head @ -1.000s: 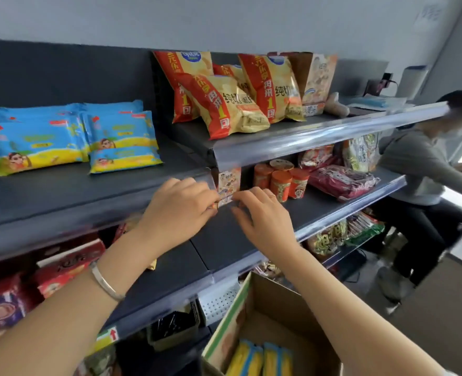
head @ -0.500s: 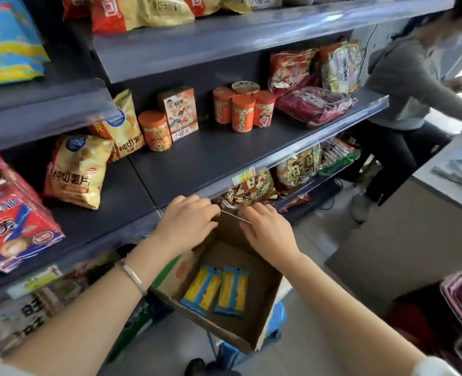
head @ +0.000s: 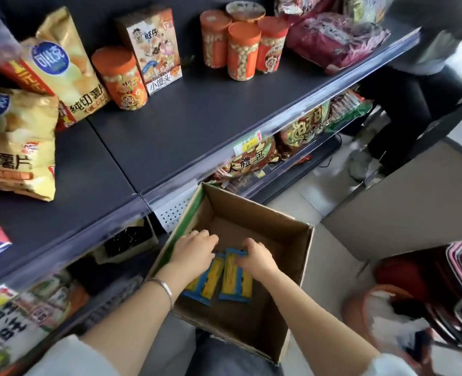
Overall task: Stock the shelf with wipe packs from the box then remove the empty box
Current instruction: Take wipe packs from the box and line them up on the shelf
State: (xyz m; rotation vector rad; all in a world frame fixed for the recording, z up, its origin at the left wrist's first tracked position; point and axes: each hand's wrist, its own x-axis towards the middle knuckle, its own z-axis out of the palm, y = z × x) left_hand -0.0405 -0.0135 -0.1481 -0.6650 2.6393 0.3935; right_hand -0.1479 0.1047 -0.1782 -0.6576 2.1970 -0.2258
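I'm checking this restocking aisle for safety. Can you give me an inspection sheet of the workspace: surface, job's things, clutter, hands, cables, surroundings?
surface: dark shelf, front part bare, snacks along the back.
job's things: open cardboard box below the shelf edge; left wipe pack and right wipe pack stand on edge inside it.
clutter: orange cans, chip bags, snack carton.
hands: left hand covers the top of the left wipe pack, grip hidden; right hand pinches the top of the right wipe pack.
cables: possibly a thin dark cord on the floor by the shelf base.
surroundings: another person close by on the right.
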